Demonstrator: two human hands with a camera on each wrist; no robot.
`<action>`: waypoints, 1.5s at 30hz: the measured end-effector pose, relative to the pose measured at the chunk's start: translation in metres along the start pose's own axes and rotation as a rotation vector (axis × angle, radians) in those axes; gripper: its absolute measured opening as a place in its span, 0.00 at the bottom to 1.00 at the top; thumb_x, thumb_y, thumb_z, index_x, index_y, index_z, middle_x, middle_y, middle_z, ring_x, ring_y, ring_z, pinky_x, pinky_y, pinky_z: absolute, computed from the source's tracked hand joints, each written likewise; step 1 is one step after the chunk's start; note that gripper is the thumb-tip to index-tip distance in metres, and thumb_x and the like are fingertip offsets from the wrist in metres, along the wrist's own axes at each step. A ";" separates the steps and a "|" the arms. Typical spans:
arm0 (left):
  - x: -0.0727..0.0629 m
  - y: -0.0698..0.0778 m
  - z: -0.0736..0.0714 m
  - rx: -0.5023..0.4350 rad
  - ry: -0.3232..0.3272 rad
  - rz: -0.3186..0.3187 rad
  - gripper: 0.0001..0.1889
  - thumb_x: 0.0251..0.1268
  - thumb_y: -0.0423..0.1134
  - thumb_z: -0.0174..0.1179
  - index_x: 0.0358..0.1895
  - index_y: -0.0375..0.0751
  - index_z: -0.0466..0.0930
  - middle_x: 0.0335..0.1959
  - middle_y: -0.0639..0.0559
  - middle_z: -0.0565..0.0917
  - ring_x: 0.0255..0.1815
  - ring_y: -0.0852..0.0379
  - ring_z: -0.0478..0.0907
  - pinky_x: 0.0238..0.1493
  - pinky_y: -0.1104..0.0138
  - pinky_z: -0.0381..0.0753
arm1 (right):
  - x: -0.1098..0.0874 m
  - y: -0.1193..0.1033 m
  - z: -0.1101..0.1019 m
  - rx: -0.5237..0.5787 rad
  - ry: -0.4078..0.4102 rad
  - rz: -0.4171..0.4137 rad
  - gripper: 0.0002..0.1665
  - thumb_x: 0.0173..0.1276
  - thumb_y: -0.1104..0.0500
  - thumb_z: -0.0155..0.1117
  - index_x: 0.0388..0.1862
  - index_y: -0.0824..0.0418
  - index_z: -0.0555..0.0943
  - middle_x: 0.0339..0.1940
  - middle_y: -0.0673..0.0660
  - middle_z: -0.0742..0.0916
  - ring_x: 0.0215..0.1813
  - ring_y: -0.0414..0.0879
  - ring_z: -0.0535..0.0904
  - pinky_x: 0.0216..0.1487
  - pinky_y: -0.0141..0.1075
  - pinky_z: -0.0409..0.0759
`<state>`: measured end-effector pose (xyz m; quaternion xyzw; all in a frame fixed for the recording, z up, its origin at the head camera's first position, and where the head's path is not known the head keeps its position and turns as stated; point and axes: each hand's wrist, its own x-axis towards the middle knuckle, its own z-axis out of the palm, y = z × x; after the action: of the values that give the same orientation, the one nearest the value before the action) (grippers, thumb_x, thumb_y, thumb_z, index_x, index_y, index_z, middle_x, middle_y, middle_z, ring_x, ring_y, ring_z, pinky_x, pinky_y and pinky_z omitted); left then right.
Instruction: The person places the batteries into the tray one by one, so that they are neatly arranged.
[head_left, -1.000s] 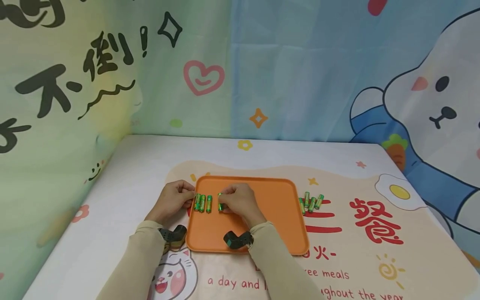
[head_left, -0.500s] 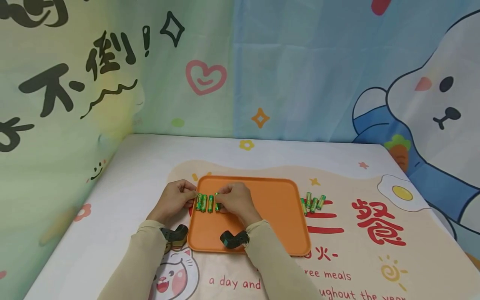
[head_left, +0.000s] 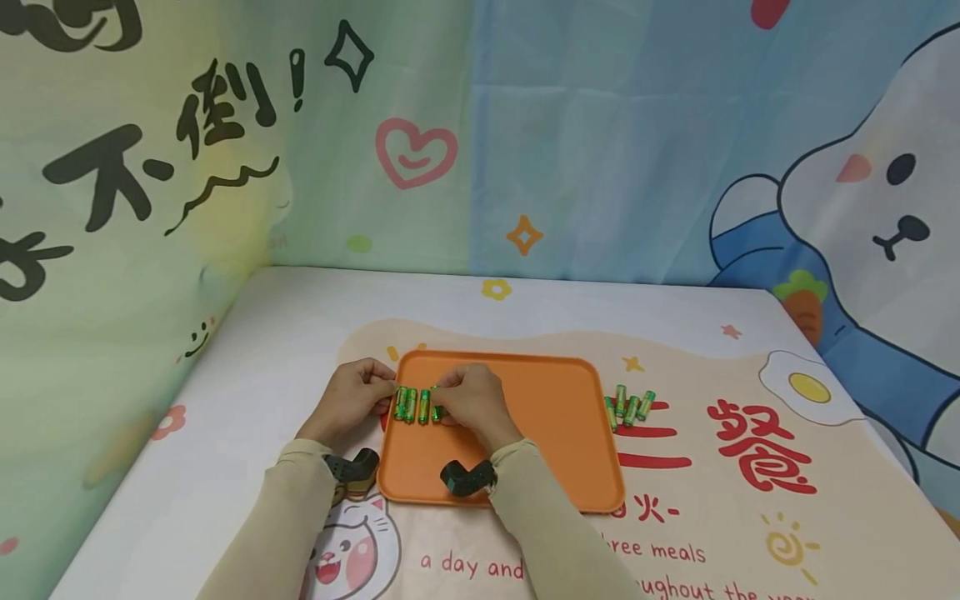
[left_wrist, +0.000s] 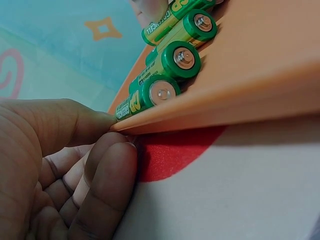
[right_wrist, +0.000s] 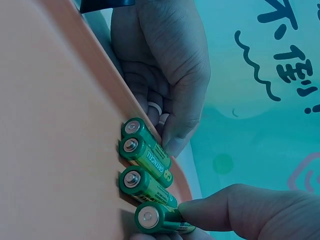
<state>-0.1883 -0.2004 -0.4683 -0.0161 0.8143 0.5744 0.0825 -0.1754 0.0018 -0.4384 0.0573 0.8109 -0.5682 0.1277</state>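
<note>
An orange tray (head_left: 540, 442) lies on the table. My left hand (head_left: 351, 402) pinches its left rim, thumb on top and fingers below, as the left wrist view shows. Inside that rim, three green batteries lie side by side: an outer battery (left_wrist: 150, 99), a middle battery (left_wrist: 172, 65) and an inner battery (left_wrist: 192, 29). My right hand (head_left: 480, 404) pinches another green battery (right_wrist: 157, 218) between thumb and fingers, beside the inner one. In the right wrist view, the outer and held batteries show flat ends, while the two between them show nubbed ends.
Several loose green batteries (head_left: 630, 407) lie on the table just past the tray's right rim. The table cover (head_left: 720, 533) carries printed pictures and lettering. A printed cloth (head_left: 585, 150) hangs behind the table.
My right hand has slid the held battery left, closer to the three in the row, and then stayed nearly still. The left hand keeps its place at the rim. The head view has shifted slightly.
</note>
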 end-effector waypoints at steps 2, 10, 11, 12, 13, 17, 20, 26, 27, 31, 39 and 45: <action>0.000 0.000 0.000 -0.001 -0.002 0.004 0.07 0.72 0.29 0.59 0.47 0.27 0.81 0.31 0.48 0.82 0.28 0.59 0.80 0.31 0.71 0.82 | 0.000 0.000 0.000 0.001 -0.001 0.000 0.02 0.63 0.66 0.72 0.34 0.64 0.88 0.35 0.58 0.87 0.30 0.48 0.86 0.30 0.36 0.87; -0.002 0.003 0.001 -0.004 0.002 0.006 0.07 0.72 0.29 0.59 0.47 0.27 0.81 0.31 0.48 0.82 0.28 0.60 0.80 0.31 0.71 0.82 | -0.001 -0.001 0.000 -0.009 0.009 0.000 0.02 0.62 0.66 0.72 0.34 0.64 0.88 0.34 0.58 0.87 0.29 0.47 0.86 0.29 0.35 0.87; -0.002 0.003 0.001 -0.001 0.002 0.004 0.07 0.72 0.29 0.59 0.47 0.27 0.81 0.31 0.48 0.82 0.28 0.60 0.80 0.31 0.71 0.82 | -0.001 -0.001 0.000 -0.003 0.006 0.001 0.02 0.63 0.66 0.72 0.34 0.65 0.88 0.34 0.58 0.87 0.29 0.47 0.86 0.29 0.35 0.87; -0.002 0.003 0.001 -0.001 0.002 0.001 0.07 0.72 0.29 0.60 0.47 0.27 0.81 0.31 0.48 0.82 0.28 0.60 0.79 0.31 0.71 0.82 | -0.001 0.000 0.000 0.003 0.004 0.001 0.02 0.64 0.66 0.71 0.34 0.65 0.88 0.34 0.58 0.87 0.29 0.48 0.86 0.29 0.35 0.87; -0.003 0.004 0.000 0.002 0.002 0.001 0.07 0.72 0.29 0.60 0.47 0.27 0.81 0.31 0.48 0.82 0.28 0.60 0.79 0.31 0.71 0.82 | -0.002 0.000 0.000 0.011 0.003 0.003 0.02 0.64 0.66 0.71 0.34 0.65 0.88 0.33 0.58 0.87 0.29 0.48 0.86 0.29 0.35 0.87; -0.004 0.004 0.000 0.001 0.001 0.005 0.08 0.72 0.29 0.60 0.48 0.27 0.80 0.31 0.48 0.82 0.28 0.59 0.79 0.31 0.71 0.82 | -0.002 0.001 -0.001 0.036 -0.008 0.003 0.02 0.66 0.67 0.68 0.35 0.65 0.87 0.31 0.59 0.86 0.28 0.48 0.86 0.29 0.35 0.87; -0.004 0.004 0.000 -0.001 0.001 0.007 0.08 0.72 0.29 0.60 0.48 0.27 0.80 0.31 0.48 0.82 0.28 0.59 0.79 0.31 0.70 0.82 | -0.002 0.002 -0.001 0.037 -0.013 -0.007 0.03 0.66 0.67 0.68 0.36 0.65 0.87 0.30 0.59 0.86 0.27 0.48 0.86 0.30 0.35 0.87; -0.003 0.003 0.000 0.009 0.000 -0.001 0.08 0.72 0.29 0.60 0.48 0.27 0.80 0.32 0.47 0.83 0.29 0.60 0.80 0.32 0.71 0.82 | 0.000 0.009 -0.001 0.059 -0.024 -0.028 0.03 0.67 0.67 0.67 0.34 0.63 0.87 0.30 0.59 0.87 0.28 0.47 0.85 0.31 0.36 0.87; -0.003 0.003 0.000 0.007 0.000 -0.003 0.08 0.72 0.29 0.59 0.48 0.27 0.80 0.32 0.47 0.83 0.29 0.60 0.80 0.32 0.71 0.82 | 0.000 0.010 -0.001 0.064 -0.025 -0.031 0.04 0.67 0.67 0.66 0.34 0.62 0.87 0.30 0.59 0.87 0.28 0.47 0.85 0.31 0.36 0.87; -0.001 0.002 0.001 0.004 -0.002 -0.010 0.07 0.72 0.29 0.59 0.47 0.28 0.80 0.31 0.47 0.82 0.29 0.59 0.80 0.32 0.70 0.82 | 0.000 0.015 -0.003 0.086 -0.032 -0.040 0.03 0.67 0.66 0.66 0.35 0.63 0.86 0.31 0.59 0.87 0.30 0.48 0.85 0.33 0.36 0.88; -0.001 0.000 0.000 0.019 0.005 -0.006 0.08 0.72 0.30 0.60 0.48 0.28 0.81 0.32 0.47 0.83 0.29 0.59 0.80 0.33 0.70 0.82 | -0.005 0.015 -0.011 0.135 -0.076 -0.039 0.05 0.67 0.65 0.66 0.39 0.64 0.86 0.34 0.60 0.87 0.34 0.49 0.85 0.38 0.38 0.88; -0.002 0.002 0.001 0.031 -0.010 -0.008 0.09 0.73 0.31 0.60 0.49 0.28 0.81 0.33 0.47 0.83 0.30 0.58 0.80 0.33 0.70 0.83 | -0.007 0.023 -0.039 0.151 -0.052 -0.026 0.09 0.70 0.62 0.69 0.45 0.65 0.85 0.40 0.60 0.88 0.37 0.50 0.85 0.42 0.40 0.88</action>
<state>-0.1865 -0.1988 -0.4668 -0.0154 0.8226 0.5615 0.0890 -0.1690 0.0467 -0.4450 0.0414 0.7627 -0.6308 0.1366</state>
